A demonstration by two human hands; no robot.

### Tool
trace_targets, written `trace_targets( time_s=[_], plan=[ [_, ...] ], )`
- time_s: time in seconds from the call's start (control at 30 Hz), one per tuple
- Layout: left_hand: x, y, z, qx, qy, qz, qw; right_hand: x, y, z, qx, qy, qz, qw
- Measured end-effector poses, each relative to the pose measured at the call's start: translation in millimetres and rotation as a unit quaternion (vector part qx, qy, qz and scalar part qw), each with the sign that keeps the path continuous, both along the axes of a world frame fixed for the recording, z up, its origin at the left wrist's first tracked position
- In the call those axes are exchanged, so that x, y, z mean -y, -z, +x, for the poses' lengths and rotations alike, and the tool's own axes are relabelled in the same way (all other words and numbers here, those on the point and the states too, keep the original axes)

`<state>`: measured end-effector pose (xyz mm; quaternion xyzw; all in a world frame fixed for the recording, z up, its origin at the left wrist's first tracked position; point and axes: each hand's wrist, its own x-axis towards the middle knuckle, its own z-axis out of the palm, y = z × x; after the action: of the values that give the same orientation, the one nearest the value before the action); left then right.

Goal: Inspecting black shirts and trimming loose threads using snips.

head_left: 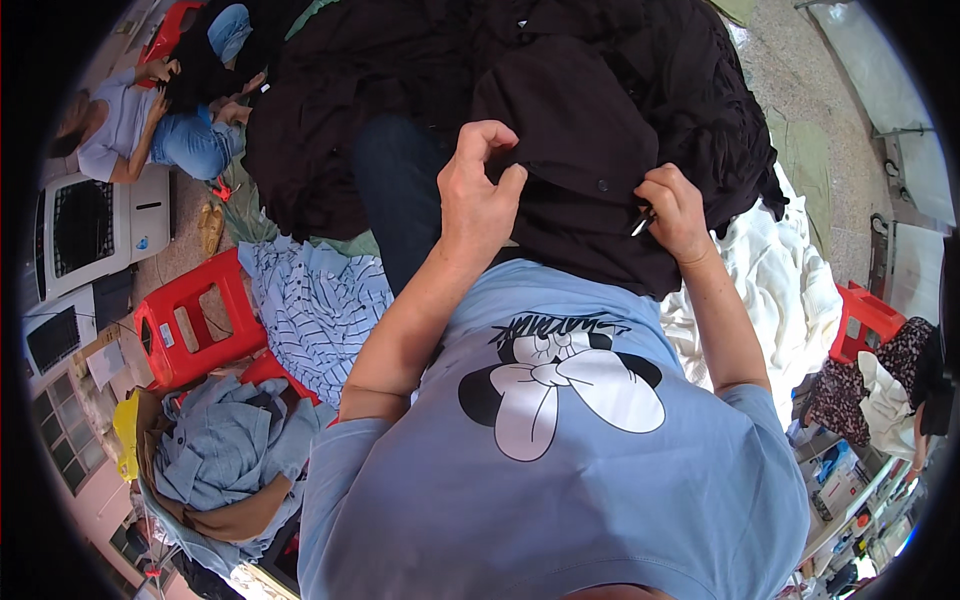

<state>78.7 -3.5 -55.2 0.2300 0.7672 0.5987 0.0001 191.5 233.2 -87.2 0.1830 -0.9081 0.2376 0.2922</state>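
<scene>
A dark, nearly black garment point(570, 110) lies over my lap, a small round button near its lower edge. My left hand point(480, 190) is at the left end of that edge, fingers curled, with a gap between thumb and forefinger. Nothing shows in that gap. At the right end of the edge, my right hand point(677, 210) is closed around thread snips point(643, 222), whose pointed metal tip sticks out below the fingers. Its fingertips also touch the cloth. The rest of the snips is hidden in my palm.
More dark clothes point(340, 90) are heaped ahead. White cloth point(770, 290) lies to my right, blue patterned cloth point(315, 310) to my left. Beside a red stool point(205, 315) stands a container of blue-grey garments point(225, 440). Another person point(130, 120) sits at the far left, handling dark cloth.
</scene>
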Motion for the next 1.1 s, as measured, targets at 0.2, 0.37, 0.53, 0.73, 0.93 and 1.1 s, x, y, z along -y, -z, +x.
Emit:
trace_targets(
  time_s=[0.2,0.37,0.53,0.73,0.93,1.1],
  plan=[
    [12,12,8,-0.064,-0.011,-0.041,0.997,15,19,3,-0.017,0.085,-0.094,0.992],
    [15,20,2,-0.106,0.023,-0.056,0.993,20,24,3,0.031,0.152,-0.187,0.97],
    [15,25,-2,-0.154,0.047,-0.093,0.982,16,29,1,0.072,0.171,-0.248,0.951],
    [17,25,-7,-0.205,0.054,-0.104,0.972,18,20,-1,0.084,0.201,-0.288,0.932],
    [13,13,-10,-0.231,0.112,-0.142,0.956,2,3,-11,0.097,0.128,-0.375,0.913],
    [5,-8,-26,0.15,0.155,-0.076,0.973,-43,-2,-39,0.234,0.01,-0.683,0.692]
  ],
)
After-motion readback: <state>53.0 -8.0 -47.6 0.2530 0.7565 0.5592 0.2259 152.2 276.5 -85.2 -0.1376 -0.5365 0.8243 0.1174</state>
